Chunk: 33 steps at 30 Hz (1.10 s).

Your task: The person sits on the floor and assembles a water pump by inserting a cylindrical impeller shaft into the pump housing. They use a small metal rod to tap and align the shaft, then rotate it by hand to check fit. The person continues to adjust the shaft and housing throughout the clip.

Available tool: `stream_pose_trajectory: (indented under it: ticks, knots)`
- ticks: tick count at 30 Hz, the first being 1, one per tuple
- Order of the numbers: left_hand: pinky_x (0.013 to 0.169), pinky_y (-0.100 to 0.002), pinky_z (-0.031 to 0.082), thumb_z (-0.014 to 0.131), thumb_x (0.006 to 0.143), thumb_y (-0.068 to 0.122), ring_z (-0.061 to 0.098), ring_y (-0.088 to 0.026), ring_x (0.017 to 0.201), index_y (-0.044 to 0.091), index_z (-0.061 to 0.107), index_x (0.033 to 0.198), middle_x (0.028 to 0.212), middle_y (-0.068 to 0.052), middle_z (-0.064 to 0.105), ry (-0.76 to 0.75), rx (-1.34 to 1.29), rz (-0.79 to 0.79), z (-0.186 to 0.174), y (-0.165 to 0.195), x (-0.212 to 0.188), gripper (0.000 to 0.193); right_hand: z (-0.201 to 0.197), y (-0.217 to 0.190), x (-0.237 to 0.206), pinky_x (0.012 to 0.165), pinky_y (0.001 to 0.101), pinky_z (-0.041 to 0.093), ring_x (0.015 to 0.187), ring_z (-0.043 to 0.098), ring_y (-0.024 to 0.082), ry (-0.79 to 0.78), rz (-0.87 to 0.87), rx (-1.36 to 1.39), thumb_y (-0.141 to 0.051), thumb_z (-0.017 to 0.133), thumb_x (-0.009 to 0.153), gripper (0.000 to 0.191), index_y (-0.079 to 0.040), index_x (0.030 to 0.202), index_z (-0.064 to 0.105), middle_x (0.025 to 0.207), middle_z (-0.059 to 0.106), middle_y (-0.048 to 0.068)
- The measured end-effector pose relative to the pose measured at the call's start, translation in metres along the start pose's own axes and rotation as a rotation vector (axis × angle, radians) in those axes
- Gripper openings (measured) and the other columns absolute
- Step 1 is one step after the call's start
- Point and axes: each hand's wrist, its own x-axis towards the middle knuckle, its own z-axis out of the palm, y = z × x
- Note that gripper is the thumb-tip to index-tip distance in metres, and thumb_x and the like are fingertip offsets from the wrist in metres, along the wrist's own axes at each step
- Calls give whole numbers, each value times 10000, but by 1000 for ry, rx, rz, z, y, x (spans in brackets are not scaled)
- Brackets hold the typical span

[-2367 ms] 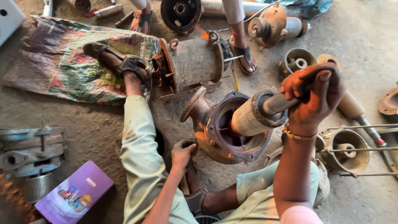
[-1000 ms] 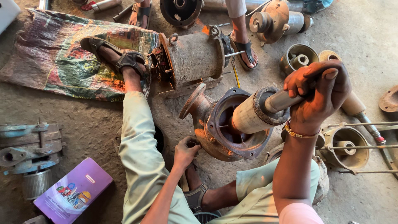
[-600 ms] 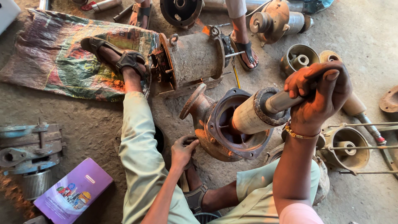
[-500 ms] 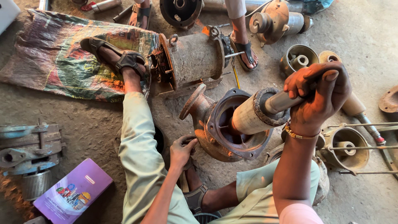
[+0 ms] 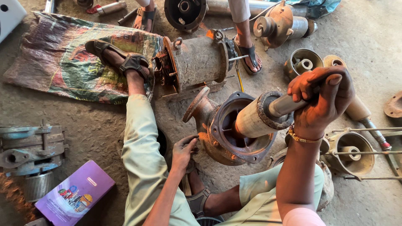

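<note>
A rusty cast-iron pump casing (image 5: pixel 217 125) lies on the concrete between my legs, its round opening facing up and to the right. A pale cylindrical rotor (image 5: pixel 255 119) with a steel shaft (image 5: pixel 282 104) sticks out of that opening at a slant. My right hand (image 5: pixel 322 98) is closed around the shaft's upper end. My left hand (image 5: pixel 184 150) rests with bent fingers against the casing's lower left edge. My left leg stretches out, its sandalled foot (image 5: pixel 125 60) on a printed sack (image 5: pixel 63 62).
A rusted motor body (image 5: pixel 197 60) lies just beyond the casing. Another person's sandalled feet (image 5: pixel 250 56) stand behind it. Bowl-shaped pump parts (image 5: pixel 351 152) and long rods lie at the right. A purple box (image 5: pixel 75 196) and grey metal parts (image 5: pixel 29 146) sit at the left.
My left hand has shifted slightly up against the casing's edge. My right hand keeps its grip on the shaft, and the rotor stays about where it was.
</note>
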Motion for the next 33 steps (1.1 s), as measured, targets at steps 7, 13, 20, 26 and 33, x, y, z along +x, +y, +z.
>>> stream_pose_trajectory:
  ticks: [7, 13, 20, 26, 33]
  knots:
    - [673, -275, 571, 714, 943, 184, 656, -96, 744, 32, 775, 1132, 941, -25, 736, -16, 31, 23, 0, -3, 2, 251, -2, 0, -1, 573, 350, 435, 530, 439, 171, 5, 0, -4, -393, 522, 1226, 463, 19, 1014, 535, 681, 424, 80]
    - [675, -281, 576, 722, 938, 184, 659, -100, 753, 29, 773, 1129, 907, -32, 711, -30, 32, 26, 0, -4, 3, 251, -2, 0, -1, 565, 344, 428, 525, 435, 165, 9, -5, -2, -398, 521, 1222, 464, 17, 1014, 534, 671, 413, 68]
    - [685, -279, 588, 727, 936, 199, 680, -117, 765, 32, 766, 1117, 909, -41, 709, -50, 13, 32, 1, -2, 2, 250, -1, 0, 0, 565, 348, 431, 528, 437, 170, 7, -11, -13, -403, 519, 1223, 473, 23, 1017, 534, 676, 416, 76]
    - [677, -277, 591, 738, 921, 196, 674, -111, 762, 23, 767, 1105, 919, -8, 703, -37, 28, 22, 2, -1, 2, 254, 0, 0, 0, 564, 353, 435, 525, 439, 173, 19, -11, -23, -401, 519, 1213, 467, 22, 1017, 530, 676, 422, 77]
    - [656, -252, 521, 741, 926, 196, 636, -92, 730, 30, 753, 1107, 856, -2, 694, -21, 99, 22, 3, -1, 0, 245, -2, -1, -2, 547, 333, 402, 535, 439, 174, 12, -9, -4, -391, 519, 1223, 452, 19, 1031, 523, 685, 432, 86]
